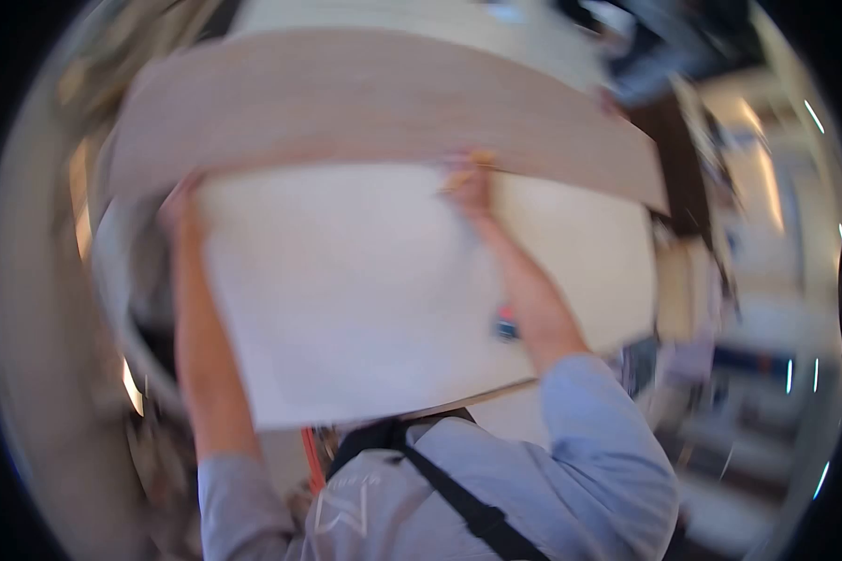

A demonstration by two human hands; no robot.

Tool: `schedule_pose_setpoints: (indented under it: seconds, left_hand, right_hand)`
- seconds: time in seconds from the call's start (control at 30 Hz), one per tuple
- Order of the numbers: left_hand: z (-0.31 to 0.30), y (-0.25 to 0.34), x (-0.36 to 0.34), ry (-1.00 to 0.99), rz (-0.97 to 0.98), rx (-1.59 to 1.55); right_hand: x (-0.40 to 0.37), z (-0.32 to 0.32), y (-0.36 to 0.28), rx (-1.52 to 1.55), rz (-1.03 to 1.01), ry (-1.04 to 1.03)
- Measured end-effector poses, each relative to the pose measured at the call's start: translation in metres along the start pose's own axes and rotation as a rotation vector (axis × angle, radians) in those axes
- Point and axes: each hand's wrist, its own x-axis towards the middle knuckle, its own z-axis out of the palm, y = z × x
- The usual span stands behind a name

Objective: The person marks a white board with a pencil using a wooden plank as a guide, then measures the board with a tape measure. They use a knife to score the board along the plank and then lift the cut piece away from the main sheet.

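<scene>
A wide white board point(365, 299) lies in front of me. Along its far edge runs a long, thin, pale brown wooden board point(365, 98). My left hand point(182, 198) is at the left end, where the two boards meet; motion blur smears its fingers. My right hand point(471, 187) is closed on a small yellow-orange object point(482, 157), its kind too blurred to tell, against the near edge of the brown board. On the white board by my right forearm sits a small dark blue and red object point(506, 324).
Another person's hand point(613, 103) is at the far right edge of the brown board. Beyond the boards a pale surface point(346, 14) continues. A dark brown panel point(672, 154) stands to the right, and blurred items point(641, 365) lie beside the white board.
</scene>
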Motion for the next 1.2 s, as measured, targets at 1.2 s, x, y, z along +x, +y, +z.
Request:
schedule_pose_setpoints:
  seconds: [1.2]
  left_hand:
    - [-0.01,0.01,0.016,0.058,-0.046,0.232]
  right_hand:
    - [-0.012,-0.027,-0.054,-0.33,-0.198,0.002]
